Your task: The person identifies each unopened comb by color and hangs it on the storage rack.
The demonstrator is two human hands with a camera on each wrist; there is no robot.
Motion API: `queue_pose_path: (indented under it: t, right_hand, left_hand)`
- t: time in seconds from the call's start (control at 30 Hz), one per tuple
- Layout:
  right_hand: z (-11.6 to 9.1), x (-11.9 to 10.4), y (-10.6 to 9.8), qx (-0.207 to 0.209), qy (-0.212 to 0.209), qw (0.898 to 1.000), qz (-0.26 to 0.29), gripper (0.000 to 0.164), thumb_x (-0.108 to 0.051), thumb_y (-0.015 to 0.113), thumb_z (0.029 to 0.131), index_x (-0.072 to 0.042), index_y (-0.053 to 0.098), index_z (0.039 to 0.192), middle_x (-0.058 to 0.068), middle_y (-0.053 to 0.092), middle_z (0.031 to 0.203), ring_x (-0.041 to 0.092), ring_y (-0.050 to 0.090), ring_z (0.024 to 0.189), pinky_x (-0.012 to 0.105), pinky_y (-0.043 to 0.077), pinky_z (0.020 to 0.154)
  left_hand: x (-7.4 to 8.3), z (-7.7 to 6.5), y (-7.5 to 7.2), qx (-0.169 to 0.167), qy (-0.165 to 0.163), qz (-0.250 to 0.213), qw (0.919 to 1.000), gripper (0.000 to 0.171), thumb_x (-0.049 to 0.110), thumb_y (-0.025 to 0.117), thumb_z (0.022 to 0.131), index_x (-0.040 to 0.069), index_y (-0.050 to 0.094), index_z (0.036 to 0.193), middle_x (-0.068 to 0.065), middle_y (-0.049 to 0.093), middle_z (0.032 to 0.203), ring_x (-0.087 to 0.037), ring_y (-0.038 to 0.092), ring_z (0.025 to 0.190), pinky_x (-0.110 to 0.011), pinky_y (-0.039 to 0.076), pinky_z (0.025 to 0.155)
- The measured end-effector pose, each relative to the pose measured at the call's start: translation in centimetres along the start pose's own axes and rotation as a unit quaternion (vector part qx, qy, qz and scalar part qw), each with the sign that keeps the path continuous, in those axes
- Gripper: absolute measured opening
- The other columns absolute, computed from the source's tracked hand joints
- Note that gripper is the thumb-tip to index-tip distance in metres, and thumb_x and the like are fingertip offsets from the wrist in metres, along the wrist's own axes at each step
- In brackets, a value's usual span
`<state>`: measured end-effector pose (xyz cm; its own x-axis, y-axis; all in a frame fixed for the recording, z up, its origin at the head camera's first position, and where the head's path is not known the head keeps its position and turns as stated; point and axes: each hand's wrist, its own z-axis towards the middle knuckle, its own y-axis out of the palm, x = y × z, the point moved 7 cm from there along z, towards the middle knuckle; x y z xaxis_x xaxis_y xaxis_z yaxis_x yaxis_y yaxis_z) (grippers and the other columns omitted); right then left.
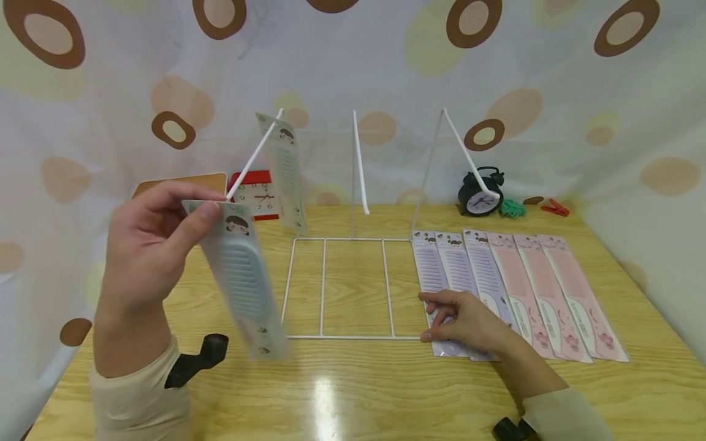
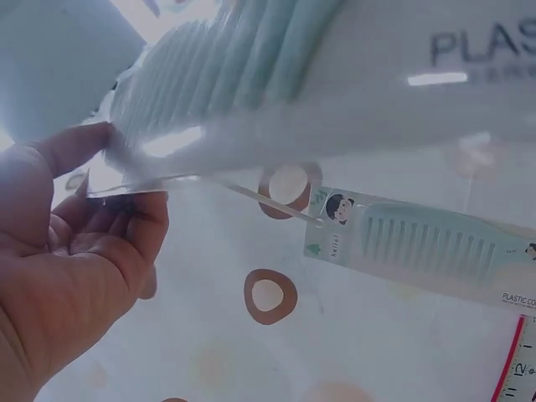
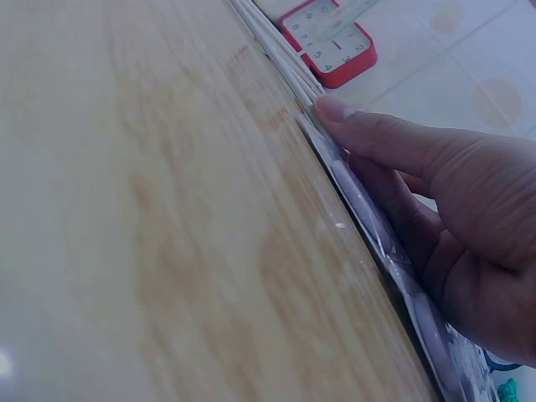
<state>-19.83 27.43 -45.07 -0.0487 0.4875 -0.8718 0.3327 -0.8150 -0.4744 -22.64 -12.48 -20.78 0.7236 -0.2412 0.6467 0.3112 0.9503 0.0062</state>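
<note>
Left hand (image 1: 144,245) raised on the left, thumb and fingers locked in a pinch, left forearm (image 1: 132,340) standing nearly upright below! And on the right, the right hand (image 1: 466,320), low down, fingers bent, fingertips pointing left, right forearm (image 1: 532,370) slanting in from the near right!

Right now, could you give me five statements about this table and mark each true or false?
1. The left hand pinches a packaged pale green plastic comb. True.
2. A second packaged comb hangs on the middle prong of the white wire rack. False: it hangs on the left prong.
3. Three flat pink packages lie on the wood-grain table. True.
4. The right hand touches the round black alarm clock. False: it is at the rack's near right corner.
5. In the head view, the black clock stands right of the red-framed white clock. True.
</note>
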Motion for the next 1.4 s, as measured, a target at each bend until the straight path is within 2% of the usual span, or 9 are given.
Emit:
queue_pose_path:
  t: [0.07,0.27,0.43,0.53,0.77,0.97,1.13,1.27,1.4]
  right_hand:
    - [0.0,0.0,0.0,-0.003,-0.003,1.000,0.003,0.082,-0.025,0.088,0.076,0.003,0.051,0.143,0.015,0.063,0.107,0.014,0.070,0.078,0.025,0.053,0.066]
    - [0.0,-0.2,0.1,-0.005,-0.011,1.000,0.006,0.082,-0.024,0.087,0.076,0.005,0.050,0.143,0.015,0.063,0.106,0.014,0.070,0.077,0.025,0.053,0.066]
    - [-0.1,-0.2,0.0,-0.001,-0.011,1.000,-0.004,0.081,-0.025,0.087,0.077,0.005,0.050,0.143,0.014,0.063,0.105,0.013,0.069,0.076,0.024,0.052,0.066]
    - [-0.1,-0.3,0.0,0.001,-0.011,1.000,-0.009,0.081,-0.025,0.087,0.077,0.004,0.051,0.142,0.013,0.063,0.105,0.013,0.069,0.076,0.023,0.052,0.067]
    - [-0.1,-0.4,0.0,0.003,-0.007,1.000,-0.015,0.081,-0.025,0.088,0.076,0.004,0.051,0.142,0.013,0.064,0.105,0.013,0.069,0.076,0.023,0.052,0.067]
    - [0.0,-0.3,0.0,0.003,-0.007,1.000,-0.014,0.081,-0.025,0.088,0.076,0.004,0.051,0.143,0.013,0.064,0.104,0.013,0.069,0.075,0.023,0.052,0.067]
    - [0.0,-0.3,0.1,0.002,-0.010,1.000,-0.009,0.082,-0.025,0.088,0.076,0.005,0.050,0.142,0.013,0.064,0.104,0.013,0.069,0.075,0.023,0.052,0.069]
    - [0.0,-0.3,0.1,-0.001,-0.007,1.000,-0.005,0.082,-0.024,0.088,0.076,0.005,0.050,0.143,0.014,0.064,0.104,0.013,0.069,0.075,0.024,0.053,0.067]
    - [0.0,-0.2,0.0,0.000,0.000,1.000,-0.003,0.083,-0.024,0.088,0.075,0.005,0.050,0.143,0.014,0.063,0.104,0.013,0.069,0.076,0.024,0.053,0.066]
  left_hand:
    - [-0.2,-0.1,-0.2,0.005,-0.008,-0.010,0.9999,0.011,-0.010,0.065,0.089,-0.012,0.070,0.099,-0.004,0.070,0.085,-0.011,0.054,0.059,-0.018,0.047,0.059]
    - [-0.8,0.0,-0.2,0.010,-0.031,-0.051,0.9982,0.021,-0.018,0.054,0.090,-0.007,0.069,0.100,-0.005,0.071,0.086,-0.014,0.060,0.073,-0.021,0.050,0.065]
    - [-1.0,0.0,0.1,0.005,-0.036,-0.063,0.9974,0.021,-0.017,0.052,0.092,-0.008,0.068,0.104,-0.007,0.072,0.095,-0.015,0.062,0.080,-0.022,0.052,0.069]
    - [-1.0,0.0,0.1,-0.002,-0.037,-0.065,0.9972,0.020,-0.015,0.053,0.093,-0.009,0.068,0.105,-0.007,0.072,0.097,-0.015,0.063,0.080,-0.022,0.052,0.070]
    - [-1.0,0.1,0.5,-0.022,-0.043,-0.076,0.9959,0.017,-0.015,0.054,0.094,-0.009,0.068,0.102,-0.007,0.071,0.089,-0.015,0.064,0.077,-0.022,0.053,0.068]
    - [-1.2,0.1,0.5,0.008,-0.066,-0.103,0.9925,0.024,-0.016,0.048,0.094,-0.006,0.069,0.097,-0.006,0.069,0.086,-0.015,0.060,0.075,-0.022,0.052,0.066]
    - [-1.5,0.2,0.8,0.034,-0.083,-0.092,0.9917,0.025,-0.008,0.048,0.096,0.003,0.070,0.095,0.000,0.067,0.086,-0.013,0.058,0.079,-0.023,0.051,0.071]
    - [-1.7,0.2,0.8,0.020,-0.087,-0.094,0.9915,0.024,-0.004,0.048,0.099,0.003,0.070,0.100,-0.001,0.068,0.093,-0.014,0.058,0.084,-0.022,0.049,0.073]
    - [-2.4,0.2,0.4,0.018,-0.098,-0.047,0.9939,0.021,-0.005,0.052,0.099,0.004,0.070,0.104,0.000,0.069,0.095,-0.012,0.059,0.084,-0.020,0.049,0.075]
